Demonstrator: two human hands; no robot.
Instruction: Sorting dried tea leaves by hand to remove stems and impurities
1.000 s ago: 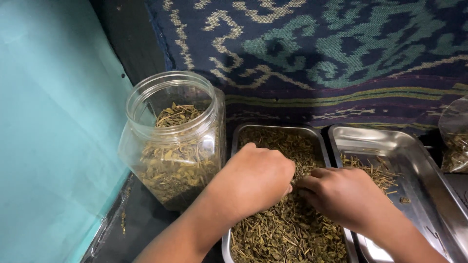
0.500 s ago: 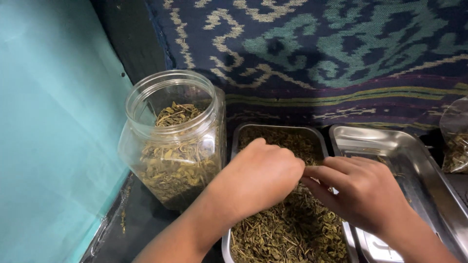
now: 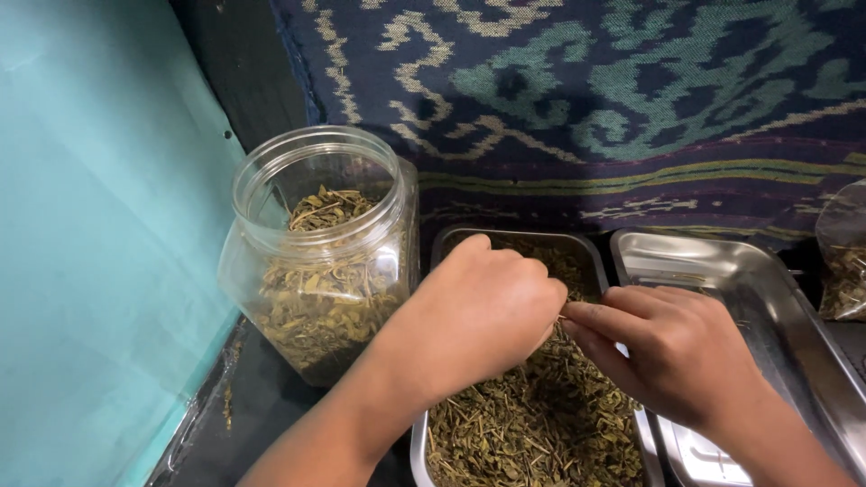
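My left hand (image 3: 478, 311) hovers fisted over a steel tray (image 3: 449, 242) filled with dried green leaves and stems (image 3: 532, 428). It seems closed on a pinch of the leaves, though its fingers hide what is inside. My right hand (image 3: 672, 347) is just to its right over the same tray, fingertips pinched on a thin stem where the two hands meet. A clear plastic jar (image 3: 316, 257), open at the top and partly filled with the same dried leaves, stands to the left of the tray.
A second steel tray (image 3: 767, 289), nearly bare, lies to the right. A clear bag of dried leaves (image 3: 843, 261) sits at the right edge. A patterned dark blue cloth (image 3: 586, 99) hangs behind; a teal wall (image 3: 90, 252) runs along the left.
Both hands have lifted slightly from the leaf pile. My right hand has shifted right and pinched its fingertips toward the left hand.
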